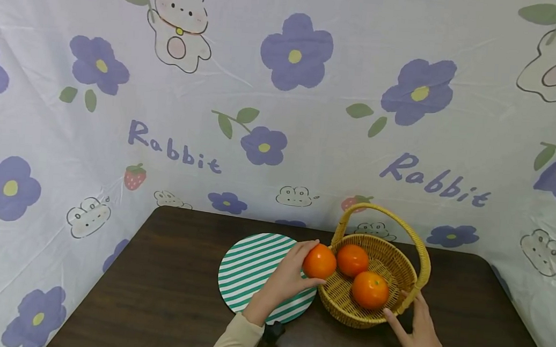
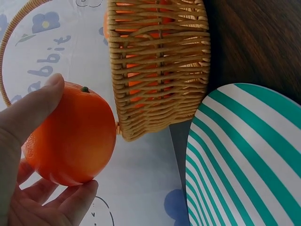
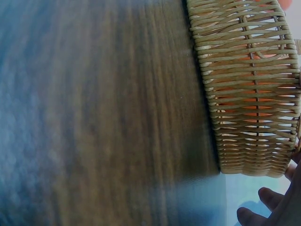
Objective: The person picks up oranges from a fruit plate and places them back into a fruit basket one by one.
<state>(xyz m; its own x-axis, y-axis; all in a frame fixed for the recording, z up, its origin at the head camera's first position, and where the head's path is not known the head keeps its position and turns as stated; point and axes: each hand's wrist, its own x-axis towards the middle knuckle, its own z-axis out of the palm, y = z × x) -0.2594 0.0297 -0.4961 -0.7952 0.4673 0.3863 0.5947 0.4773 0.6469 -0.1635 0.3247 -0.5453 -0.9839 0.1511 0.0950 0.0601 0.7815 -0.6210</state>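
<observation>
My left hand (image 1: 292, 274) holds an orange (image 1: 319, 261) between thumb and curled fingers, at the left rim of a yellow wicker basket (image 1: 352, 321). In the left wrist view the held orange (image 2: 77, 136) shows a small green stem end, and the basket's woven wall (image 2: 162, 70) stands beside it. Two more oranges lie inside the basket, a rear one (image 1: 352, 261) and a front one (image 1: 370, 290). On the basket's right side, my right hand (image 1: 419, 336) grips the rim near the handle's foot, with some fingers (image 3: 270, 197) spread apart in the right wrist view.
A round green-and-white striped placemat (image 1: 247, 271) lies left of the basket, partly under the left forearm. The basket's tall handle (image 1: 402, 222) arches over it. A small black object (image 1: 273, 332) shows by the left sleeve. Behind the dark wooden table (image 1: 168, 295) hangs a printed cloth (image 1: 311, 116).
</observation>
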